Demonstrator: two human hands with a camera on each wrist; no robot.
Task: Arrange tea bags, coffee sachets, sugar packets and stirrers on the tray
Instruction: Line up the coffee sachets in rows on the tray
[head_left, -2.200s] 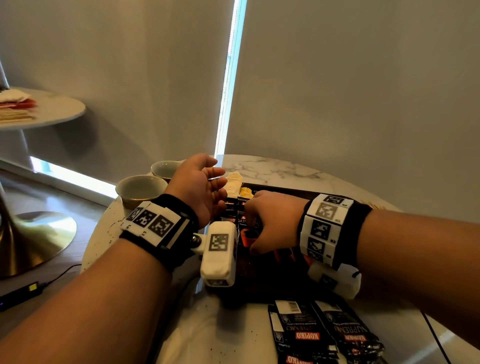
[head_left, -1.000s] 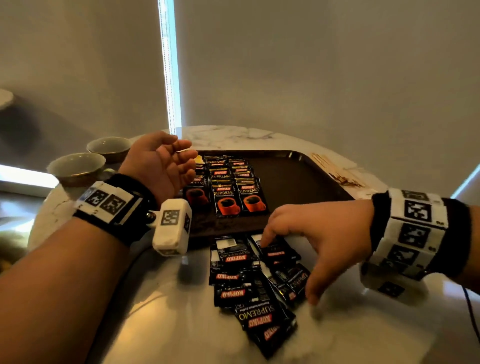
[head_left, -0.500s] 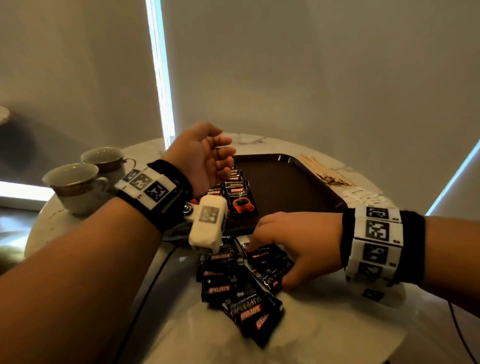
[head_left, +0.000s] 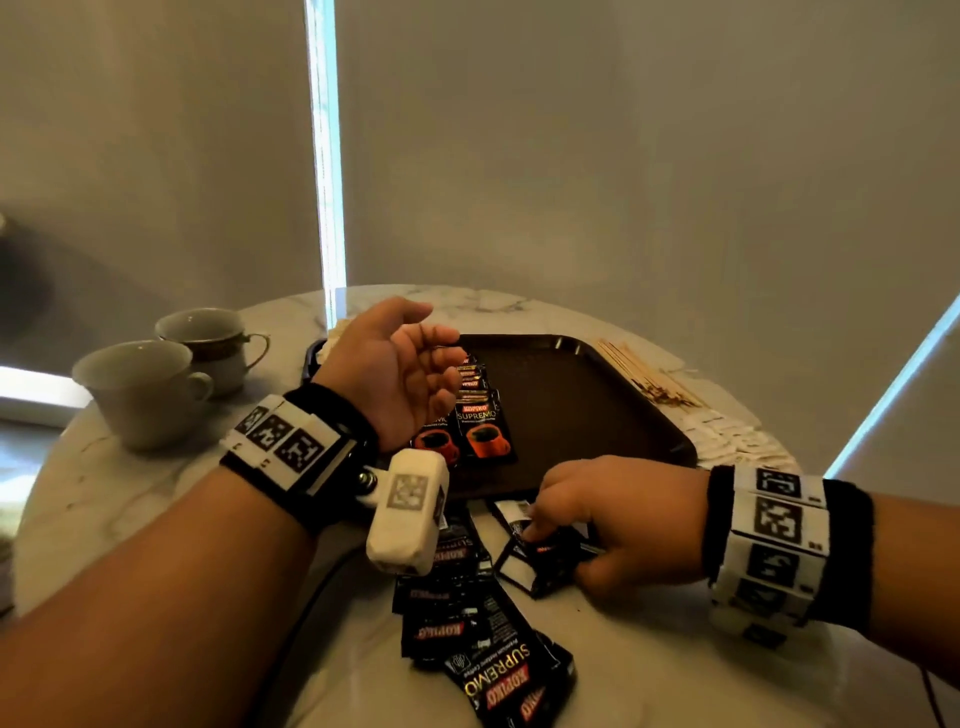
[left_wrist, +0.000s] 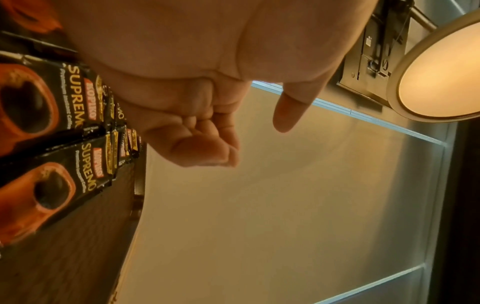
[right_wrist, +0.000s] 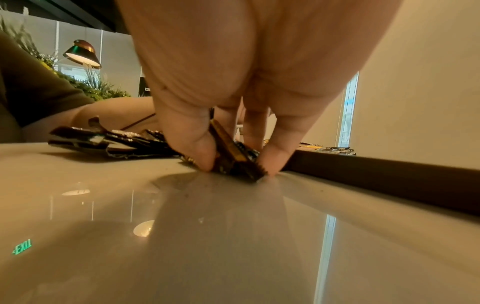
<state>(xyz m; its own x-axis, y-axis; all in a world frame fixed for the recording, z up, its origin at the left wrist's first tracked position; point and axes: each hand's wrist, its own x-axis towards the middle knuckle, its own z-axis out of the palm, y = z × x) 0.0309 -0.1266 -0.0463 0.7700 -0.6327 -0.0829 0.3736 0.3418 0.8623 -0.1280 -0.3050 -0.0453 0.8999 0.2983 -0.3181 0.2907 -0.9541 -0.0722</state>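
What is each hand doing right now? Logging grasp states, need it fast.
Left hand: open, fingers loosely curled, holding nothing, above the tray.
Right hand: pinching a coffee sachet on the table.

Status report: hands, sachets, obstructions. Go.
Left hand empty, raised over tray. Right hand pinching coffee sachet on table. Tray's right side bare, nothing blocking.

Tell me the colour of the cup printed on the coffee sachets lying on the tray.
Orange-red, on a black sachet; the left wrist view shows it best.
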